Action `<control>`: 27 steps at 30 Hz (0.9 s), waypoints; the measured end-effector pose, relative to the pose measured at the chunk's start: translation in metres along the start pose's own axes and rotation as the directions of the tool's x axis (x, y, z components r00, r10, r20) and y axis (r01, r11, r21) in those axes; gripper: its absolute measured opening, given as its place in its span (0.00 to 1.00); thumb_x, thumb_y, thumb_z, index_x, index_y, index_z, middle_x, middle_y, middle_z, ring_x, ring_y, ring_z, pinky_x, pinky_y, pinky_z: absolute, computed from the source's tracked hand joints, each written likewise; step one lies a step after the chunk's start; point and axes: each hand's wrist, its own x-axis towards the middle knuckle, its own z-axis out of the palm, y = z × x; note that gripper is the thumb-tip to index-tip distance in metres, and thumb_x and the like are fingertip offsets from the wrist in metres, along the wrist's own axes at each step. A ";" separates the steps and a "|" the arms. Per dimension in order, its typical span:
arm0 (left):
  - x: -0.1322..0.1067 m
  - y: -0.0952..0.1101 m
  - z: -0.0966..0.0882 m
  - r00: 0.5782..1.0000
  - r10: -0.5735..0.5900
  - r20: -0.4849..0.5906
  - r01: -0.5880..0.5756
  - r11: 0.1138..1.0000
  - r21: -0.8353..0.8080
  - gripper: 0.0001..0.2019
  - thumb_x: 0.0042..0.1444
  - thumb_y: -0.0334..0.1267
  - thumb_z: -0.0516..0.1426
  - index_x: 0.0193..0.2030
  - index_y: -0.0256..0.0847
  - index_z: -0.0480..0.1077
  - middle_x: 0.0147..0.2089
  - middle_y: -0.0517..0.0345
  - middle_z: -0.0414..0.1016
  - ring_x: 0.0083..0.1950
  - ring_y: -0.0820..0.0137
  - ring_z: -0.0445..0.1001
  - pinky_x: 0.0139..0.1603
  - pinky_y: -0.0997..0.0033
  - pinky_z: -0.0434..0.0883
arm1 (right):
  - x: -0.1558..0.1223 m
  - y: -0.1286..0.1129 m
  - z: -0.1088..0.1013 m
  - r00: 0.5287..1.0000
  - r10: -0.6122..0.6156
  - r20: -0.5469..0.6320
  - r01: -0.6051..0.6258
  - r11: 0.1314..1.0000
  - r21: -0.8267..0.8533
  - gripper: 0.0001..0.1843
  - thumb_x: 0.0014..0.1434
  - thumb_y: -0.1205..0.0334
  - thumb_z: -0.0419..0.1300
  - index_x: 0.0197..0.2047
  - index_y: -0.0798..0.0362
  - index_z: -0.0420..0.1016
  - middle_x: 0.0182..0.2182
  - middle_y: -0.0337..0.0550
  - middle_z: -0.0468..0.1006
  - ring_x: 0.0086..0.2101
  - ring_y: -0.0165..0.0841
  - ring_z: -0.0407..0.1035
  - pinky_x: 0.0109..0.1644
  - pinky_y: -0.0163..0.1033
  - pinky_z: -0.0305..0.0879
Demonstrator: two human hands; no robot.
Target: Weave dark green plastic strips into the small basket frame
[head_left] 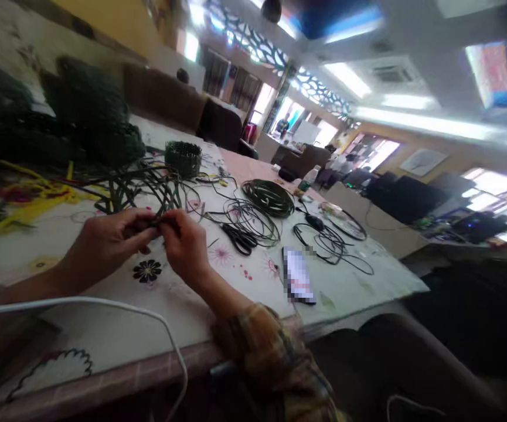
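Dark green weaving strips [141, 184] cross one another in an open lattice just beyond my hands. My left hand [116, 237] pinches the near edge of these strips, thumb against fingers. Right beside it, my right hand [185, 243] is closed on the same edge, its fingertips almost meeting the left ones. The exact spot they grip is partly covered by the fingers. Black-handled scissors [241, 237] lie to the right of my right hand. Behind the lattice stands a round dark green woven basket [183, 159].
A coil of green strip [268, 198] and loose loops lie past the scissors. Farther right are a phone [298, 275] with a blurred screen and a black cable [323, 243]. Yellow strips [37, 199] spread at left. A white cable [147, 310] crosses the near side.
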 end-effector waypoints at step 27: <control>-0.005 0.019 0.000 0.972 -0.188 -0.142 0.140 0.946 -0.294 0.23 0.48 0.51 0.64 0.47 0.39 0.74 0.32 0.58 0.80 0.23 0.68 0.79 0.25 0.71 0.80 | -0.008 -0.005 0.011 0.980 0.196 -0.016 -0.190 0.966 0.176 0.07 0.63 0.58 0.62 0.37 0.51 0.71 0.31 0.37 0.76 0.29 0.27 0.70 0.36 0.33 0.69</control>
